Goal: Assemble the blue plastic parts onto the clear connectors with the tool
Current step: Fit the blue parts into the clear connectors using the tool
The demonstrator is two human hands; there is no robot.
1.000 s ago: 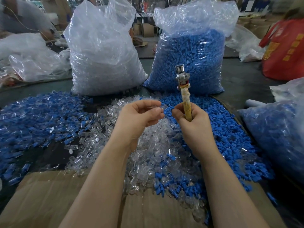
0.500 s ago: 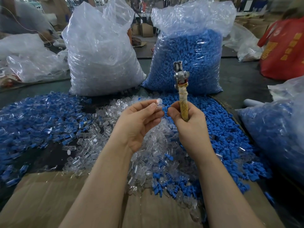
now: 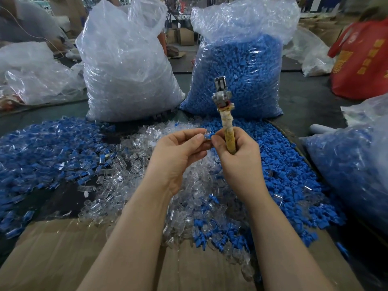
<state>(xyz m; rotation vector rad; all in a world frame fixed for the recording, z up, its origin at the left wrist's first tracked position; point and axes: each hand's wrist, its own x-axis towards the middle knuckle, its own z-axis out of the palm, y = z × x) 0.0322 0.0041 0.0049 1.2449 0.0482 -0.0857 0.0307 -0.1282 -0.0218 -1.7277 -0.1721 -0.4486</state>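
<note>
Left hand: pinches connector
Right hand: grips tool, pinches blue part
Progress: heaps remain unassembled

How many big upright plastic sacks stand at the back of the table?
2. A clear-parts sack stands behind the loose piles on the left, and a blue-parts sack stands beside it on the right. Other bags lie at the edges, partly cut off.

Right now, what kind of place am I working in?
Probably a small factory or workshop assembly bench: two big sacks, one of clear connectors and one of blue plastic parts, and loose heaps of both across the table.
</note>
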